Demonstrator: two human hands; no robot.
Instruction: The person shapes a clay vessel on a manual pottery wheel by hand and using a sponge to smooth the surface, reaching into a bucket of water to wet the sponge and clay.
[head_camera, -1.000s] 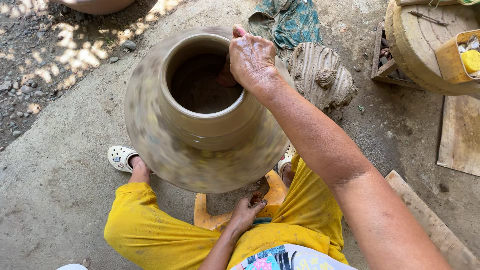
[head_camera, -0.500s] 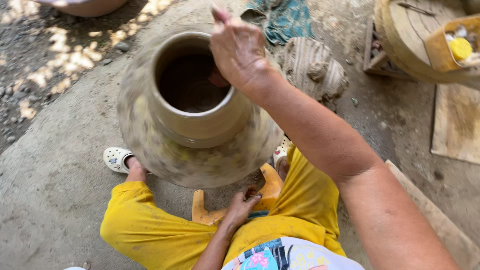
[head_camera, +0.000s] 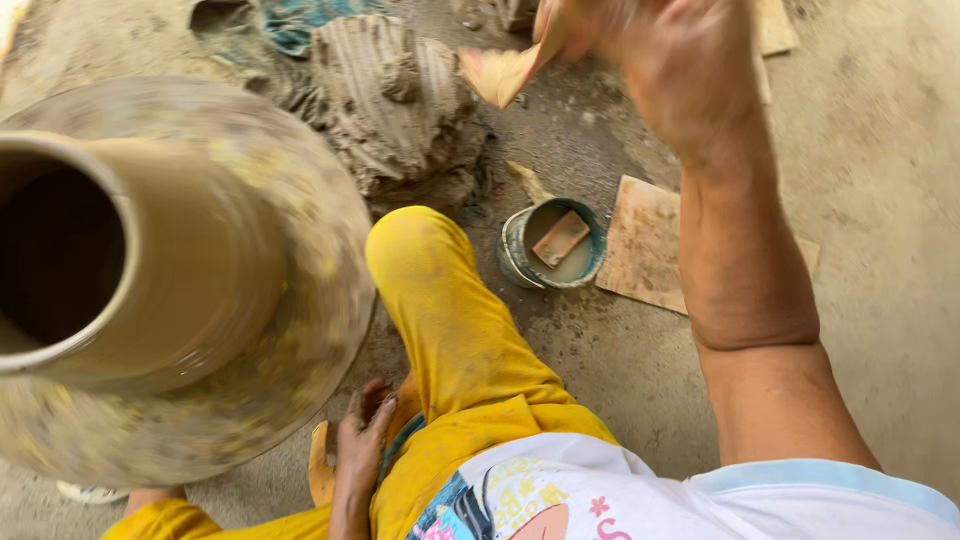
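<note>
A large, round clay pot (head_camera: 190, 300) with a wide neck fills the left side and is blurred as if spinning. My right hand (head_camera: 655, 75) is raised at the top, away from the pot, and pinches a small flat tan piece (head_camera: 500, 72). My left hand (head_camera: 358, 440), smeared with clay, rests low between my yellow-trousered legs (head_camera: 450, 320). Its fingers touch a wooden seat edge (head_camera: 320, 470) and it holds nothing.
A small bucket (head_camera: 515, 255) of muddy water with a wooden block in it stands on the concrete floor by my right knee. Beside it lies a flat board (head_camera: 650, 245). A ridged lump of clay (head_camera: 390, 100) and a teal cloth (head_camera: 300, 25) lie behind the pot.
My right hand has left the pot's rim and swung up and right, now holding the tan piece. The view has turned right, bringing the bucket and board into sight. My left hand stays put.
</note>
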